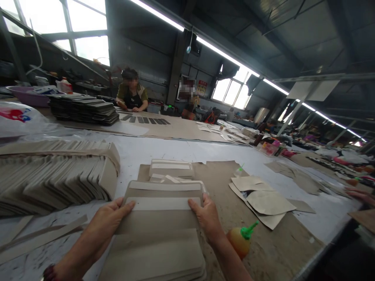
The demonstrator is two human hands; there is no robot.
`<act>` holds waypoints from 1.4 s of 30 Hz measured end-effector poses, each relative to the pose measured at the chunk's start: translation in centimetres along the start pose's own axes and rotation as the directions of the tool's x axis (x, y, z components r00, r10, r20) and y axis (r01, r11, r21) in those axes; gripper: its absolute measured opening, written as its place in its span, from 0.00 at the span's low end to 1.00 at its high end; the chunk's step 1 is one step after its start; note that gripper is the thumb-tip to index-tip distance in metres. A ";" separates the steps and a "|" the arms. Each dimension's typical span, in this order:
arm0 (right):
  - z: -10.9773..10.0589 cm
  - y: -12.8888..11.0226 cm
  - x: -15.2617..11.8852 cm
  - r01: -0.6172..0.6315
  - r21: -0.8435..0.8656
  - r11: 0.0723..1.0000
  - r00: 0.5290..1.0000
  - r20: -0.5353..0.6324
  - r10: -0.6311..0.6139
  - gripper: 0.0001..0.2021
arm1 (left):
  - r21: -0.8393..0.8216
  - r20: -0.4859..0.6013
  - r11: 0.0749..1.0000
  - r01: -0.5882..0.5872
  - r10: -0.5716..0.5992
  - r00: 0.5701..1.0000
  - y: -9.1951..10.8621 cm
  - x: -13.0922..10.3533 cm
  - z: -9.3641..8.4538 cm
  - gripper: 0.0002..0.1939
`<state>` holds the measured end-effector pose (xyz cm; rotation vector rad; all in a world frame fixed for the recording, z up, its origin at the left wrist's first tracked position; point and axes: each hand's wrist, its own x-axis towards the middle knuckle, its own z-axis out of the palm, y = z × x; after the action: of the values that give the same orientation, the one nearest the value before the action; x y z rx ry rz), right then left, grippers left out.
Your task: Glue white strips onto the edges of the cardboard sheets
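Note:
Both hands hold one grey-beige panel (pixel 164 221) with rounded corners, a white strip (pixel 161 203) lying across it. My left hand (pixel 113 214) grips its left edge, thumb on the strip's left end. At the right edge, my right hand (pixel 206 214) has its thumb on the strip's other end. Just beyond is another panel edge with a white strip (pixel 164 186). Nearest me lies a stack of plain panels (pixel 155 253). Farther back, a small pile of panels with a white strip (pixel 171 166) rests on brown board. A glue bottle with green nozzle (pixel 240 240) is beside my right forearm.
A strapped row of panels (pixel 58 175) stands left, with loose strips (pixel 43 238) before it. Cut pieces (pixel 263 195) and a second green-tipped bottle (pixel 239 170) lie right. A dark stack (pixel 83 110) and a person (pixel 132 91) are across the table; another person's hand (pixel 360 194) is far right.

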<state>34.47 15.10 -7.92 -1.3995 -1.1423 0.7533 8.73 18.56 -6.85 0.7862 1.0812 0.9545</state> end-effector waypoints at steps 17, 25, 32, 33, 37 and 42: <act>0.4 4.6 8.1 -0.051 -0.576 0.816 0.992 -0.121 -0.023 0.24 | 0.571 -0.019 0.810 -0.135 0.177 0.984 -1.4 11.5 2.4 0.08; -0.9 3.4 4.8 -0.008 -0.769 0.640 0.992 -0.085 -0.089 0.19 | 0.847 -0.084 0.515 -0.133 0.376 0.923 -0.7 9.9 0.2 0.35; -3.3 3.3 -4.9 0.118 -0.819 0.562 0.980 0.189 0.069 0.18 | 0.870 -0.097 0.491 -0.043 0.257 0.962 -5.5 0.1 -7.2 0.39; -3.1 3.7 -5.9 0.127 -0.809 0.573 0.976 0.204 0.071 0.19 | 0.870 -0.090 0.491 -0.047 0.252 0.964 -6.6 -1.2 -7.6 0.39; -2.2 5.2 -8.1 0.136 -0.775 0.618 0.985 0.170 -0.003 0.23 | 0.872 -0.025 0.470 -0.132 0.314 0.949 -10.1 -4.3 -7.2 0.40; -1.6 5.4 -9.2 0.156 -0.769 0.620 0.988 0.127 -0.091 0.24 | 0.876 0.002 0.429 -0.222 0.456 0.890 -12.2 -5.2 -6.3 0.39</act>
<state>34.15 6.48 -14.37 -1.9836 -1.7277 0.1707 4.79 9.39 -17.58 1.8409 1.6940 0.8075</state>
